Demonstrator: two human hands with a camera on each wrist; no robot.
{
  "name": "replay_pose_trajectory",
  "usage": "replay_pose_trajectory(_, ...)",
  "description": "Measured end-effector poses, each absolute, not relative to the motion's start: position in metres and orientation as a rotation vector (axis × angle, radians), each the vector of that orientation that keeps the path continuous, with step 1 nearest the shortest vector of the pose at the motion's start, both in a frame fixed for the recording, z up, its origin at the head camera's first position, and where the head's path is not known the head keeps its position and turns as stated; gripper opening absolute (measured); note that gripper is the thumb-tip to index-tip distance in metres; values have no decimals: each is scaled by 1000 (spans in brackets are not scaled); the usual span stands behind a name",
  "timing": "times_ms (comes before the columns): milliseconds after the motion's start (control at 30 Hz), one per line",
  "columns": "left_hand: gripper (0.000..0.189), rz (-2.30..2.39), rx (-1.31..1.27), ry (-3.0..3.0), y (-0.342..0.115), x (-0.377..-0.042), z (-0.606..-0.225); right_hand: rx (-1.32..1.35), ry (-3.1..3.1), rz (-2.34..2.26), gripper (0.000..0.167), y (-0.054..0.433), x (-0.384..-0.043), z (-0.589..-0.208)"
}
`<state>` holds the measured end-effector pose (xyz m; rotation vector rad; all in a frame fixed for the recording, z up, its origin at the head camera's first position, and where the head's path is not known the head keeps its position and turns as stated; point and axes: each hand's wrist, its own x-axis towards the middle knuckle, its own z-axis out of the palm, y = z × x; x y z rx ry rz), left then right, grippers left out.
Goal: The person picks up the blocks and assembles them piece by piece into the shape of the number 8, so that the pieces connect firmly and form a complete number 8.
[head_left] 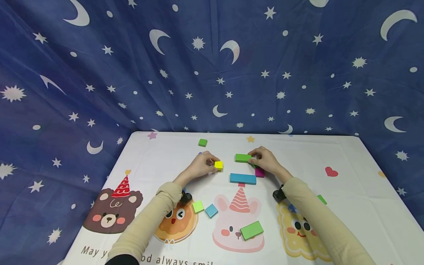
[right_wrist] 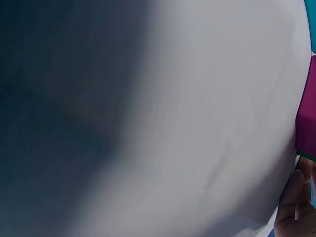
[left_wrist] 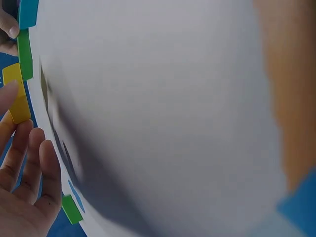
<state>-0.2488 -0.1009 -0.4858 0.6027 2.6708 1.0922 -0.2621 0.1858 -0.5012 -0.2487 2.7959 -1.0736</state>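
Between thumb and fingertips my left hand [head_left: 202, 164] pinches a small yellow block [head_left: 219, 165], whose longer side shows in the left wrist view, where the other fingers are extended. To its right, my right hand [head_left: 267, 160] has thumb and fingers at the right end of a green block [head_left: 243, 158] and pinches it there. A magenta block [head_left: 260, 172] sits just under that hand, with a strip of green beside it partly hidden by the fingers. Nearer the front lies a long blue block [head_left: 243, 179]. The right wrist view catches the magenta block [right_wrist: 307, 108] above curled fingers [right_wrist: 292, 197].
A small green block [head_left: 202, 142] lies at the back. In front are a lime block [head_left: 198, 207], a small blue block [head_left: 211, 211] and a larger green block [head_left: 252, 230]. Another green block [head_left: 322, 199] is partly behind the right sleeve. A starry curtain [head_left: 185, 73] hangs behind the table.
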Motion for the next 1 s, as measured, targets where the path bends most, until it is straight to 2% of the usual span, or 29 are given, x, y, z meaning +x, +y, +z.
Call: replay_pose_trajectory(1000,35,1079,652,2592,-77,-253,-491,-255,2776,-1121,33,187,-262,-500)
